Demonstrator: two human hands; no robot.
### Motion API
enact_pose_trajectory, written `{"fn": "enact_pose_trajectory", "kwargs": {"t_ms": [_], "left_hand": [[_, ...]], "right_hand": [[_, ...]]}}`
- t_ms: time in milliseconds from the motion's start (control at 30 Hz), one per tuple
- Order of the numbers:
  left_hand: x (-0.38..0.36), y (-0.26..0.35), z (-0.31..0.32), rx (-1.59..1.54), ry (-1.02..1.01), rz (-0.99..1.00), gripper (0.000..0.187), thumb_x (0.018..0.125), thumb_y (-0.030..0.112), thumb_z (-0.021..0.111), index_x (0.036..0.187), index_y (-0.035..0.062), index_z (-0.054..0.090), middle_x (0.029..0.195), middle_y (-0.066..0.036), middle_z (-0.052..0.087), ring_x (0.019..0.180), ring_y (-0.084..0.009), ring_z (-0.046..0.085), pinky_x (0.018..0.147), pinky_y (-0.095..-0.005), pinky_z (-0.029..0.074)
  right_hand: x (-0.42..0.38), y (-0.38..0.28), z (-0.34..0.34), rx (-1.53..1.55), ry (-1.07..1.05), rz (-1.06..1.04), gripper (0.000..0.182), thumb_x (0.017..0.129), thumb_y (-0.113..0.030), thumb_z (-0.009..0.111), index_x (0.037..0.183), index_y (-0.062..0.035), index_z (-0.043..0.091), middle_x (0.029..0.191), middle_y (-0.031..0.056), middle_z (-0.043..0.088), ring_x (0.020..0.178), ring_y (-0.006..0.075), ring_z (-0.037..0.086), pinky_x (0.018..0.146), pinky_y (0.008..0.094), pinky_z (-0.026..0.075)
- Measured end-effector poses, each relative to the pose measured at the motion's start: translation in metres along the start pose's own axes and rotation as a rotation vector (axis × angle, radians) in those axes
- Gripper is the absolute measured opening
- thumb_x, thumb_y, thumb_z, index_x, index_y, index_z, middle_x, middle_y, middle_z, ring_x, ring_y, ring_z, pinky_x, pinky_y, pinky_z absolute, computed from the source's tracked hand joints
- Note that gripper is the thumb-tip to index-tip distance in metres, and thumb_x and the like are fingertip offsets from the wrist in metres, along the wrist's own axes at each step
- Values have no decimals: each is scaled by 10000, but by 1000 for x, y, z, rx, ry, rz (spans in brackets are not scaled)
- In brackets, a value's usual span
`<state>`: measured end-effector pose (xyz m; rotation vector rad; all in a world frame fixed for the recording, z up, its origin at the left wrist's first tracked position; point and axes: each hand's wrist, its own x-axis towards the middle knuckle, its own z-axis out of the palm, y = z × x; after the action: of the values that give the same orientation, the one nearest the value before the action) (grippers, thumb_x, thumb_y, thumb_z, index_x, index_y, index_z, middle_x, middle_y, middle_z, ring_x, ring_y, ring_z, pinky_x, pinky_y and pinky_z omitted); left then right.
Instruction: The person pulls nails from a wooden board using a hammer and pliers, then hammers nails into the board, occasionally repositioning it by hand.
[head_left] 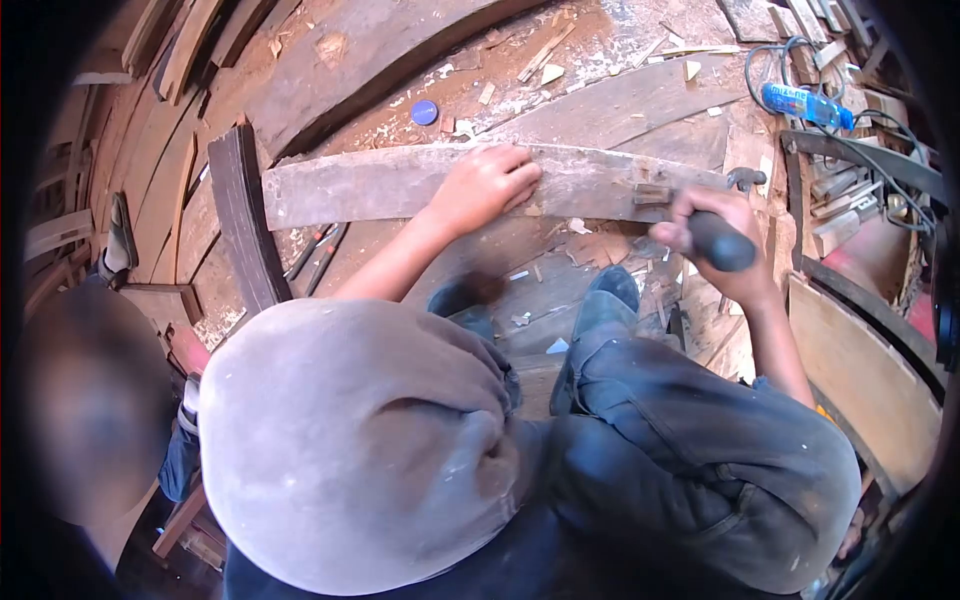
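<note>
A curved wooden board (350, 187) lies across in front of me, its face worn and greyish. My left hand (490, 183) rests on the middle of this board with its fingers bent over it. Near the board's right part, my right hand (722, 225) is closed around a black-handled tool (727, 245); the rounded handle end faces up towards me. What its working end looks like is not clear. A small brownish block-like piece (653, 194) shows on the board just left of that hand. Beyond the hand, a metal hammer head (746, 178) is visible.
A dark plank (245, 215) stands against the board's left end. Long-handled tools (325, 250) lie close by. A blue round lid (424, 112), a blue-labelled bottle (808, 105), cables (790, 60) and wood scraps surround the work. Another person (95, 400) is at the left.
</note>
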<state>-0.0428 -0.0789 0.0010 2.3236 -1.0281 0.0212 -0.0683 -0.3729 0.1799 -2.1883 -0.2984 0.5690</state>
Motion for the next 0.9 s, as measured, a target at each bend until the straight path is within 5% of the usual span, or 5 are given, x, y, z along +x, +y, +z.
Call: {"fn": "enact_pose_trajectory", "kwargs": {"t_ms": [300,500,600,767,900], "left_hand": [[-98,-28,-68,368,201,-420,375,885,247,692,1222,100,618,1250,-106,589,1198,-297,539,1000,-447,404],[-143,-43,-58,387,139,-514,527,893,314,674,1365,116,549,1365,-139,515,1304,-313,475,1150,-509,317],[-136,-41,-61,415,158,-517,540,887,330,677,1369,121,550,1366,-132,520,1308,-309,473,1124,-492,336],[-114,-65,-69,508,132,-484,378,886,345,667,1184,122,601,1243,-92,558,1202,-280,511,1049,-482,327],[-82,-75,-61,435,294,-512,419,948,362,611,1284,115,567,1282,-104,550,1242,-285,490,1078,-481,310]], "right_hand": [[93,-54,44,-9,-285,-284,404,923,-410,702,975,-12,656,814,179,658,749,322,635,699,415,484],[140,-94,95,30,-405,-448,516,965,-506,621,1072,-1,617,828,143,620,778,228,574,726,372,468],[144,-94,103,119,-312,-539,487,966,-498,615,1039,-20,672,817,193,654,779,337,653,720,412,493],[134,-92,64,149,-405,-365,371,952,-394,669,1023,-31,687,747,123,644,706,171,617,689,345,486],[128,-90,108,184,-507,-495,276,917,-294,696,980,-26,682,807,149,668,717,242,633,699,369,498]]}}
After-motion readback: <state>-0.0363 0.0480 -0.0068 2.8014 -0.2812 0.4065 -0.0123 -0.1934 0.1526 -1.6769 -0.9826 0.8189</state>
